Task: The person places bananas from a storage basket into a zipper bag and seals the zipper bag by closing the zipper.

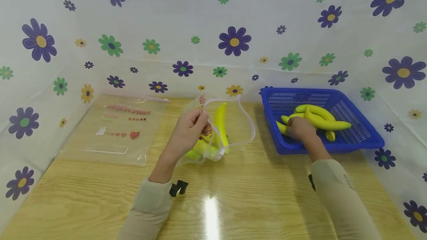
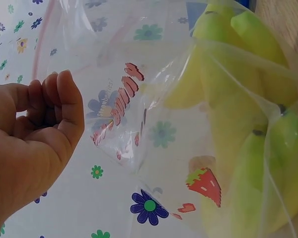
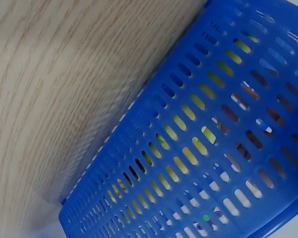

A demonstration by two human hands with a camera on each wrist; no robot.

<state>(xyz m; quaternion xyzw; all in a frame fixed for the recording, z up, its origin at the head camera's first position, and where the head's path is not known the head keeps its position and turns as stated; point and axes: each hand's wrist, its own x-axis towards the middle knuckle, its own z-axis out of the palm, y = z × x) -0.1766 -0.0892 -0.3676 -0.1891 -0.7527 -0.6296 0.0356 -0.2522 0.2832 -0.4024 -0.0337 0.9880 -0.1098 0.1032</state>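
My left hand (image 1: 190,129) pinches the rim of a clear zip bag (image 1: 245,129) with thumb and curled fingers. The bag's mouth gapes toward the right, and several yellow bananas (image 2: 228,99) lie inside, one (image 1: 220,121) standing nearly upright. My right hand (image 1: 301,129) reaches down into a blue basket (image 1: 353,121), over the bananas at its left side. One banana (image 1: 282,128) shows right at those fingers, which are mostly hidden; I cannot tell whether they hold it. More bananas (image 1: 328,123) lie beside this hand.
A second clear zip bag (image 1: 115,151), printed with a strawberry and hearts, lies flat at the left of the wooden table (image 1: 253,195). Behind and at both sides hangs a white flowered cloth (image 1: 200,17). The slotted basket wall (image 3: 179,144) stands high around the right hand.
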